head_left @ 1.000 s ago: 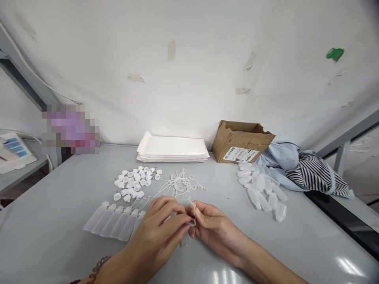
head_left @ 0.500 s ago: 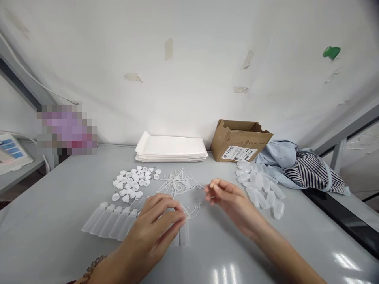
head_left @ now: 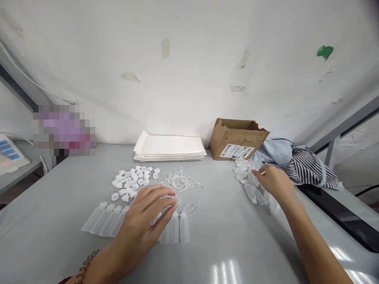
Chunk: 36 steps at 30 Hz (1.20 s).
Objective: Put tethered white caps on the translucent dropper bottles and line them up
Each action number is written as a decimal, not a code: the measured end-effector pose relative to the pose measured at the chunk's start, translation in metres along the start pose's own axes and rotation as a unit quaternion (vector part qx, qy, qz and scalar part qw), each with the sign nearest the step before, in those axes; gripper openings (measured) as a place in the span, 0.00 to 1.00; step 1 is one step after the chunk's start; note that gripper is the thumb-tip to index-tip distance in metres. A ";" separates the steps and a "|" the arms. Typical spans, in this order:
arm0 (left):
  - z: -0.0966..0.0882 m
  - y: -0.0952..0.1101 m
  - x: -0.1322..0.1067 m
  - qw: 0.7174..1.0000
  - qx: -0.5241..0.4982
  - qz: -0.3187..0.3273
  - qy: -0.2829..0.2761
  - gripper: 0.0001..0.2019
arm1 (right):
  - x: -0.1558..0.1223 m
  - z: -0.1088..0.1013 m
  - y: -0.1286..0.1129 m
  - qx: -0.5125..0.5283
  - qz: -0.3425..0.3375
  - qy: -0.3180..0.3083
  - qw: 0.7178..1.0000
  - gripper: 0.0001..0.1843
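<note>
My left hand (head_left: 148, 217) is closed in a pinch above a row of soft translucent bottles, with a thin white plastic strap (head_left: 178, 197) at its fingertips. Bottles with straps (head_left: 184, 228) lie side by side by its thumb; further capped bottles (head_left: 99, 219) show left of the wrist, and the hand hides the middle of the row. At the right, my right hand (head_left: 274, 181) reaches over a pile of loose translucent bottles (head_left: 250, 193), thumb and forefinger apart at the near bottles. Whether it touches one is unclear. White caps (head_left: 134, 177) and tangled white straps (head_left: 180, 179) lie behind my left hand.
A stack of white padded envelopes (head_left: 170, 146) lies against the wall. Beside it stands an opened cardboard box (head_left: 233, 144). Bundled blue and striped cloth (head_left: 310, 167) and a long black object (head_left: 337, 217) lie at the right. A blurred purple item (head_left: 65, 130) is at the left.
My right hand has moved right, from beside the tangled straps to the loose bottle pile. My left hand has shifted slightly left and up, uncovering more of the strapped bottles.
</note>
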<state>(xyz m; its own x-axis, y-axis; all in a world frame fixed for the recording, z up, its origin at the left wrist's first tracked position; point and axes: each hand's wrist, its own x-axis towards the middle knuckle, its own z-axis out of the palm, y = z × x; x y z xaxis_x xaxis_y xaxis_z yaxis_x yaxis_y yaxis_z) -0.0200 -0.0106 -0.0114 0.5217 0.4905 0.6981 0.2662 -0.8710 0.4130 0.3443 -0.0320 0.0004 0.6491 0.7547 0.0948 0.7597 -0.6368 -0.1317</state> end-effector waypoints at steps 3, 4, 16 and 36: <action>0.001 0.000 -0.001 1.000 0.003 -0.009 -0.012 0.09 | -0.001 0.002 -0.002 -0.006 0.003 -0.005 1.000 0.19; 0.001 0.000 -0.001 1.000 0.003 -0.012 -0.015 0.09 | -0.001 0.003 -0.002 -0.005 0.002 -0.004 1.000 0.20; -0.003 0.003 0.002 1.000 0.000 -0.024 -0.002 0.11 | -0.009 -0.006 -0.006 0.055 -0.056 0.028 0.997 0.22; -0.004 0.011 0.004 0.976 -0.157 -0.145 -0.048 0.09 | -0.138 0.011 -0.089 0.376 -0.550 -0.016 0.746 0.17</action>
<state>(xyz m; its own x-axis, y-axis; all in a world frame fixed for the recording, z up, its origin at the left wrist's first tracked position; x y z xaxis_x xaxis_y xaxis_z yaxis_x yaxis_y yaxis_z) -0.0179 -0.0179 -0.0015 0.5393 0.6961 0.4739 0.1602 -0.6373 0.7538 0.1871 -0.0778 -0.0115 -0.3614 0.7658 0.5319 0.5878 0.6300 -0.5076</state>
